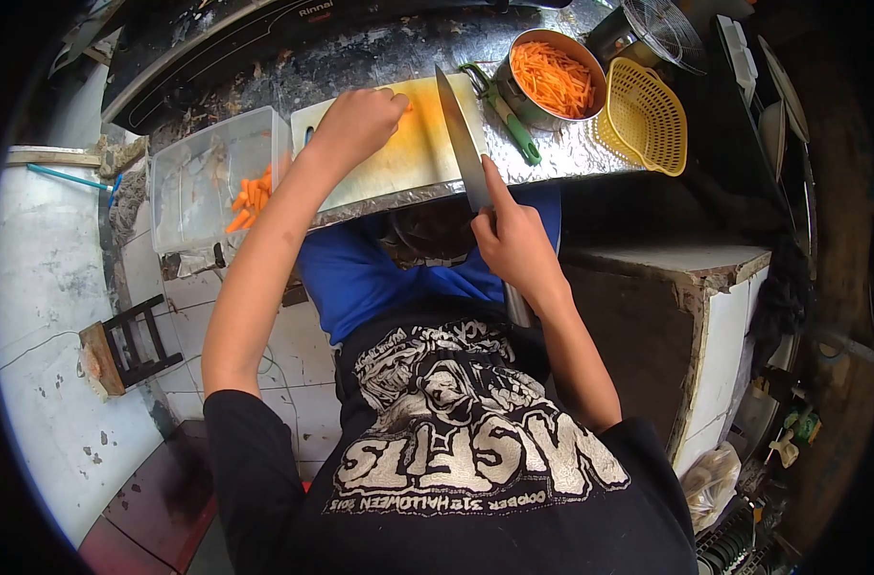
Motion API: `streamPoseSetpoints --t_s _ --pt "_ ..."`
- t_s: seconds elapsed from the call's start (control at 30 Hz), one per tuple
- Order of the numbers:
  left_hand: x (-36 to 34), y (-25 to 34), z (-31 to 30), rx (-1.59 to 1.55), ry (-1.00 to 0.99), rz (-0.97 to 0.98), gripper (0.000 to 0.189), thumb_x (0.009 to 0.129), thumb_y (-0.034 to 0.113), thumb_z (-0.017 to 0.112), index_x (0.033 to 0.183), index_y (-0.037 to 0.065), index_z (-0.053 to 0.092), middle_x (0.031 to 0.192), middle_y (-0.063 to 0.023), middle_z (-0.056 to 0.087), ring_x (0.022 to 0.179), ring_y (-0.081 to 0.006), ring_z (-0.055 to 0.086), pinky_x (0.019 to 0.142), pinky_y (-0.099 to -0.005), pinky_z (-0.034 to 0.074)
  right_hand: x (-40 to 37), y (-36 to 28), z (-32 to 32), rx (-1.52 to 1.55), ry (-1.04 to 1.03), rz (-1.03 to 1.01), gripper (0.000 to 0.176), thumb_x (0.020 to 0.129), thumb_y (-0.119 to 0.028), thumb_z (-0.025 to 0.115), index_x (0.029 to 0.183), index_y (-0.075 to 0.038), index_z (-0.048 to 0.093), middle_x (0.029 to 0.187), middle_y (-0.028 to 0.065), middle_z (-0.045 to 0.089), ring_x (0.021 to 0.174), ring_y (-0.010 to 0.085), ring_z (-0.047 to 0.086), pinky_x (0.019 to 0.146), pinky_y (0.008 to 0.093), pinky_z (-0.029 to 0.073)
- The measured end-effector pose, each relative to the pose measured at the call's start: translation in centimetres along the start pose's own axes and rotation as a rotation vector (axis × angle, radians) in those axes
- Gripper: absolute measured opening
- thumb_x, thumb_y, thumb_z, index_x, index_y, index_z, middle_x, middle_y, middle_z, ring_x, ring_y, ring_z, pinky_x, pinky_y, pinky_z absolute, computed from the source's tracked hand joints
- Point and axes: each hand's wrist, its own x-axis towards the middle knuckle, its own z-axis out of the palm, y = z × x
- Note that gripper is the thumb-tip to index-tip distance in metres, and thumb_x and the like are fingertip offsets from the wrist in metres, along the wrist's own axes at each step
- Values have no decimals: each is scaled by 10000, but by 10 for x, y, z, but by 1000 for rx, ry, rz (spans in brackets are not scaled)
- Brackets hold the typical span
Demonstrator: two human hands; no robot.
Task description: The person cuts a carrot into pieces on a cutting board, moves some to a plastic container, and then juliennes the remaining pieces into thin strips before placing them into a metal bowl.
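My right hand (518,244) grips a large kitchen knife (464,139), its forefinger laid along the blade. The blade points up and away over the right side of the cutting board (360,182), which is stained orange. Over the board's upper middle, my left hand (360,123) is closed with the fingers bent. A small orange bit of carrot (408,107) shows at its fingertips; the rest is hidden by the hand. Left of the board stands a clear plastic container (192,163) with chunks of carrot (253,199) in it, partly covered by my left forearm.
Right of the board lies a green-handled peeler (513,129). Beside it are a metal bowl (537,115) of carrot strips (552,81) and a yellow plastic basket (672,134). A wire strainer (662,34) sits behind them. A black stove (235,43) runs along the back.
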Motion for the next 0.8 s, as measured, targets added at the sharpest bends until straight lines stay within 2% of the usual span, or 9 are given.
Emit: streamPoseSetpoints --t_s 0.1,0.2,0.27,0.5,0.57,0.6,0.67,0.8 --pt "1 -3 -2 -69 9 -4 155 908 130 600 936 16 701 836 -165 691 826 -362 690 723 -465 567 0 1 -2 -4 13 10 687 876 -25 570 1503 53 304 738 273 650 703 470 650 687 528 497" --pt "2 -4 -10 -99 -47 -33 195 906 116 586 1023 33 718 874 -157 703 830 -369 684 736 -464 565 -2 1 -3 4 7 31 684 877 -27 567 1505 47 304 742 278 649 709 475 650 692 529 496" --pt "1 0 -23 -239 -24 -62 256 898 107 572 1098 54 722 936 -160 717 866 -374 682 772 -457 564 -2 0 -4 13 -3 37 683 878 -27 565 1505 45 305 743 280 648 711 476 649 693 529 496" --pt "0 -20 -32 -352 -44 -117 284 874 104 567 1099 41 729 996 -186 718 935 -368 681 831 -418 550 -3 -5 -4 41 -20 85 677 878 -28 563 1504 34 314 742 273 648 708 472 649 693 512 504" --pt "-3 -19 -40 -474 -401 -274 286 844 102 577 1059 23 748 987 -182 713 926 -331 691 838 -399 543 -3 -4 -4 37 -18 73 677 878 -28 565 1504 31 315 742 271 648 709 470 650 691 510 505" --pt "-4 -19 -41 -471 -402 -279 286 844 102 577 1059 23 748 987 -182 713 926 -331 691 838 -399 543 -3 -4 -4 40 -24 79 678 878 -28 564 1506 30 315 743 269 649 711 469 651 690 508 504" --pt "-6 -18 -43 -500 -579 -243 290 804 87 596 1027 12 766 993 -183 723 929 -298 703 842 -384 544 -2 -4 -2 46 -34 82 680 878 -27 563 1508 29 315 743 267 650 713 467 652 690 506 504" --pt "-2 -15 -45 -475 -558 -229 272 788 62 646 1025 14 771 985 -182 739 916 -293 714 820 -376 549 -1 -1 2 26 -45 48 686 878 -27 561 1515 27 312 739 263 649 703 466 648 690 502 505"
